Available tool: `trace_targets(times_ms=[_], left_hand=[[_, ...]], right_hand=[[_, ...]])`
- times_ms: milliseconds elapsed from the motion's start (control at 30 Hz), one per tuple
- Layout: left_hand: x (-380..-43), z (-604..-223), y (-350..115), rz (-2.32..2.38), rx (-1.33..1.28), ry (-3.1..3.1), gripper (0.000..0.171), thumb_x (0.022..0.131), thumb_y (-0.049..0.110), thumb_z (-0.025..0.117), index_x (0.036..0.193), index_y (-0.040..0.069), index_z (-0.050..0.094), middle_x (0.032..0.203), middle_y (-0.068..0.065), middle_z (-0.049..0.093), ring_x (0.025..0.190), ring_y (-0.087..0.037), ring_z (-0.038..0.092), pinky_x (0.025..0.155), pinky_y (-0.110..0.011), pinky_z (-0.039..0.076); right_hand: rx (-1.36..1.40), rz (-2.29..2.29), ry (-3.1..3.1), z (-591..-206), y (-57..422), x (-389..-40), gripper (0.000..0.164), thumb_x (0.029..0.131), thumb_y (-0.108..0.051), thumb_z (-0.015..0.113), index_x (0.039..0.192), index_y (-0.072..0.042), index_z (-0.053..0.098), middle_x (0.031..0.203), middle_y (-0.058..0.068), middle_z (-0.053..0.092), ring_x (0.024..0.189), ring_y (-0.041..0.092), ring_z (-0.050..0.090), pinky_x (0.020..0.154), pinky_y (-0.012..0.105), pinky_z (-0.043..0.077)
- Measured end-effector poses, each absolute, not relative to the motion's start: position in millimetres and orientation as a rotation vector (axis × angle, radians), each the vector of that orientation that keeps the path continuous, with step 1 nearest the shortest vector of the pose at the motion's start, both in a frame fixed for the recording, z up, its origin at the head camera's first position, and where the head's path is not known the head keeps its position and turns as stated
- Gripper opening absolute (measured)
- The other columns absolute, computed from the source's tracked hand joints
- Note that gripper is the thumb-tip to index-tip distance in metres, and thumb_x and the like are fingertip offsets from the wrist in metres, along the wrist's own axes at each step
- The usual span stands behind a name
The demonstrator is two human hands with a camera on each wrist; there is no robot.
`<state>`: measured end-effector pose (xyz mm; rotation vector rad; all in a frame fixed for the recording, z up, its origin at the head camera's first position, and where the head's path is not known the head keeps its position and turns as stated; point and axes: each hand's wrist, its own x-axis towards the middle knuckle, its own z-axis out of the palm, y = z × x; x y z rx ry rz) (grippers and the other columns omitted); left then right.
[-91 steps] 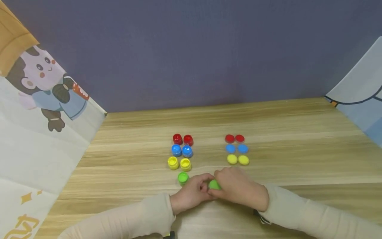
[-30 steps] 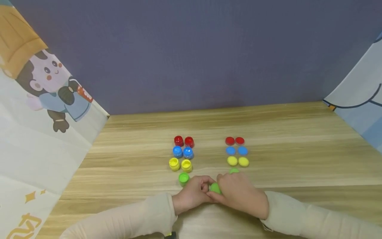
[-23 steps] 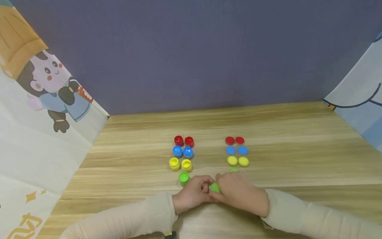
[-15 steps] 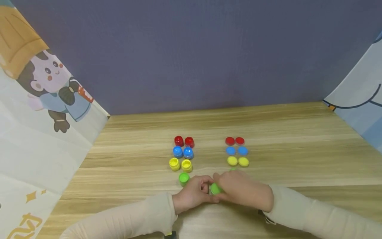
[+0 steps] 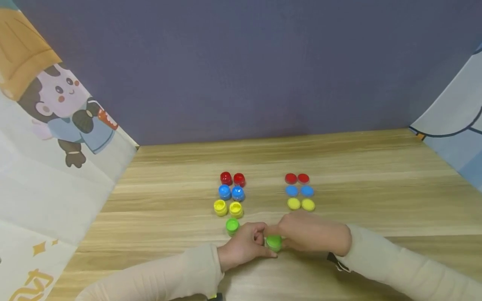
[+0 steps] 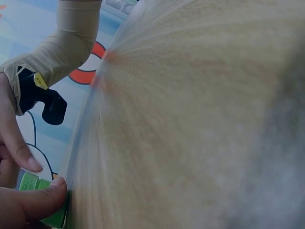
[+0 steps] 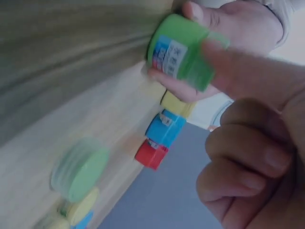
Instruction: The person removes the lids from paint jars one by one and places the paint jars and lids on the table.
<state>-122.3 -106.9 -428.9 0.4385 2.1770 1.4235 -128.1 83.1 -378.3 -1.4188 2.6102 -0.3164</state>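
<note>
My left hand [image 5: 246,242] grips a small green paint jar [image 7: 178,50] upright at the table, thumb and fingers round its body. A printed label shows on its side in the right wrist view. A green lid [image 5: 274,240] with a ribbed edge sits on this jar. My right hand [image 5: 312,232] reaches over from the right, index finger at the lid's far side and thumb at its near right side. Its other fingers are curled in the right wrist view. Another green jar [image 5: 232,225] stands uncovered just left of my left hand.
Uncovered yellow jars [image 5: 236,209], blue jars [image 5: 224,192] and red jars [image 5: 226,178] stand in pairs behind. To their right lie pairs of red lids [image 5: 291,178], blue lids [image 5: 291,190] and yellow lids [image 5: 293,203]. A loose green lid [image 7: 88,174] lies by my right hand.
My right hand has turned about the lid and its wrist has shifted right, so more of the green jar shows. It now hides the loose green lid in the head view. My left hand stays put.
</note>
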Motion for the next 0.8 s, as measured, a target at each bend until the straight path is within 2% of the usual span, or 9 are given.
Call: trace_targets(times_ms=[67,167,233,367,467,600,800], left_hand=[[-122.1,-428.9,-107.4,1.425,0.448,2.181,0.028,0.072,0.007,0.079,0.096,0.015,0.067,0.054,0.003,0.045,0.049,-0.007,0.037,0.046,-0.017,0.030],[-122.2,-429.0,-107.7,1.434,0.463,2.184,0.035,0.072,0.004,0.079,0.105,0.012,0.067,0.054,0.002,0.046,0.048,-0.006,0.037,0.045,-0.017,0.030],[-122.5,-429.6,-107.6,1.437,0.466,2.188,0.040,0.072,0.003,0.079,0.109,0.012,0.067,0.054,0.002,0.046,0.047,-0.005,0.037,0.045,-0.016,0.030],[-123.1,-430.1,-106.6,1.444,0.465,2.202,0.037,0.071,0.001,0.079,0.106,0.010,0.068,0.054,0.003,0.045,0.048,-0.005,0.038,0.046,-0.015,0.031],[-122.9,-429.9,-105.8,1.443,0.460,2.211,0.032,0.070,0.000,0.079,0.099,0.009,0.068,0.054,0.003,0.045,0.049,-0.005,0.038,0.049,-0.015,0.034],[-122.2,-429.8,-105.5,1.438,0.450,2.219,0.031,0.070,0.000,0.079,0.098,0.010,0.068,0.054,0.003,0.045,0.050,-0.006,0.039,0.052,-0.016,0.037],[-120.6,-428.6,-105.1,1.442,0.452,2.218,0.032,0.070,0.000,0.079,0.098,0.010,0.068,0.054,0.003,0.046,0.049,-0.006,0.039,0.051,-0.016,0.036]], right_hand=[[-1.383,-0.318,2.624,-379.4,81.7,-126.9,0.021,0.083,-0.028,0.070,0.100,-0.022,0.059,0.054,-0.013,0.036,0.048,0.000,0.034,0.046,0.016,0.034],[-1.313,-0.309,2.681,-381.8,77.5,-123.6,0.033,0.084,-0.041,0.067,0.106,-0.017,0.062,0.053,-0.013,0.036,0.046,0.001,0.032,0.044,0.017,0.033],[-1.256,-0.335,2.730,-383.7,73.8,-121.2,0.035,0.086,-0.043,0.064,0.105,-0.014,0.064,0.052,-0.012,0.036,0.045,0.001,0.031,0.044,0.018,0.032],[-1.087,-0.380,2.828,-383.9,67.2,-115.9,0.029,0.083,-0.042,0.066,0.080,-0.013,0.061,0.053,-0.009,0.038,0.046,0.003,0.033,0.043,0.021,0.031],[-0.976,-0.352,2.889,-382.5,65.1,-112.1,0.037,0.081,-0.045,0.067,0.065,-0.015,0.051,0.054,-0.008,0.039,0.047,0.005,0.035,0.043,0.022,0.031],[-0.917,-0.307,2.926,-381.6,63.5,-109.9,0.043,0.081,-0.047,0.067,0.059,-0.018,0.045,0.051,-0.007,0.039,0.046,0.006,0.034,0.042,0.023,0.029],[-0.917,-0.298,2.909,-381.3,63.4,-110.0,0.040,0.082,-0.044,0.067,0.061,-0.017,0.047,0.052,-0.007,0.039,0.045,0.006,0.035,0.041,0.022,0.030]])
